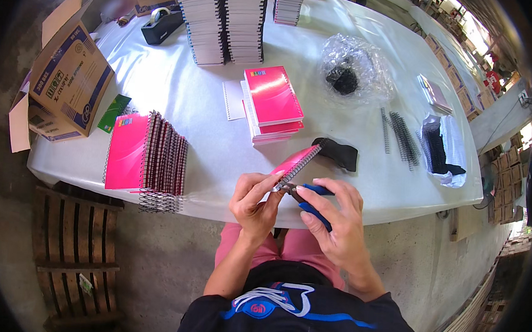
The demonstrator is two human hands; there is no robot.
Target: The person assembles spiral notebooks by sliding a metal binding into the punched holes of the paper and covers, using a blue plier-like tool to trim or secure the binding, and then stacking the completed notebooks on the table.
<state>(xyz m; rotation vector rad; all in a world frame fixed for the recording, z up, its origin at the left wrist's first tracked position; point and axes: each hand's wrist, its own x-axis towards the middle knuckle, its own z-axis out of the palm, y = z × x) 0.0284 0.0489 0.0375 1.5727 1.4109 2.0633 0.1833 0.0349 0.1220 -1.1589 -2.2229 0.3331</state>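
Observation:
Close to the table's front edge, my left hand (255, 202) grips a pink spiral notebook (292, 163) by its near end. A dark wire coil (306, 160) runs along the notebook's side. My right hand (340, 225) is wrapped around blue-handled pliers (315, 214), whose jaws are at the near end of the coil; whether they bite the wire cannot be made out. Just beyond lies a black strip (341, 155), partly behind the notebook. Further back rests a stack of pink books (274, 99). Coil-bound pink notebooks (128, 148) are piled at the left.
Tall notebook stacks (202, 31) and a tape dispenser (163, 26) stand at the back. An open cardboard box (70, 81) is at the left. Clear plastic wrap (367, 62), loose black coils (405, 138) and a white package of coils (456, 147) lie right. Wooden slats (78, 252) sit below.

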